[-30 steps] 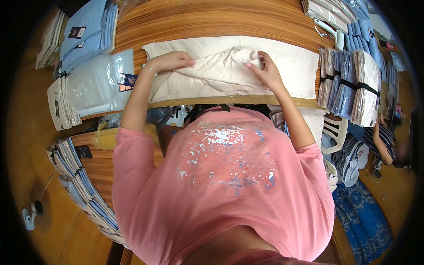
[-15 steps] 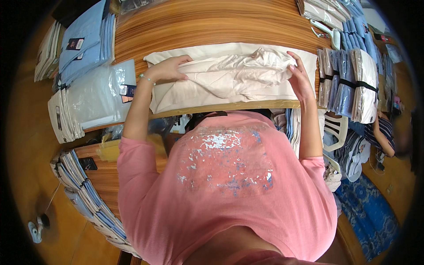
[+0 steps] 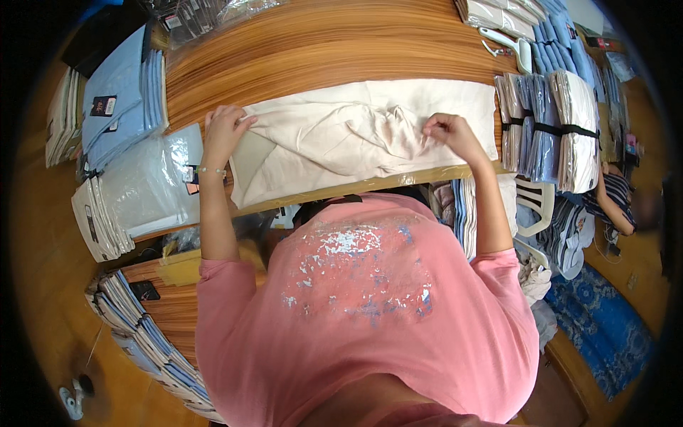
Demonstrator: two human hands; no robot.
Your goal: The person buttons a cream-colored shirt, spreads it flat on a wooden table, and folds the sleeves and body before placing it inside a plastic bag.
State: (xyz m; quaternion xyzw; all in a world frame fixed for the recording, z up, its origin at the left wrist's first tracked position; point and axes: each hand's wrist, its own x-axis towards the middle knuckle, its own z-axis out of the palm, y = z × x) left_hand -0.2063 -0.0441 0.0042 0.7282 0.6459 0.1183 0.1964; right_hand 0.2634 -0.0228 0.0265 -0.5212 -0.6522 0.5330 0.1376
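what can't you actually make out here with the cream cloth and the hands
- Head view: near edge of the cream cloth past the table edge, hidden by the person's pink shirt.
- Left hand: fingertips curl into the cloth's edge, so the grip is unclear.
- Right hand: fingers bunch a fold; the pinch is too small to tell.
- Strapped bundle: contents bent by the fisheye rim.

— What's on the counter (image 3: 320, 43)?
— Cream garment (image 3: 356, 135), spread flat along the near edge, partly folded. Middle bunched and wrinkled.
— Ends?
— Left end folded under the left hand (image 3: 224, 132); right hand (image 3: 448, 132) pinches the bunched middle.
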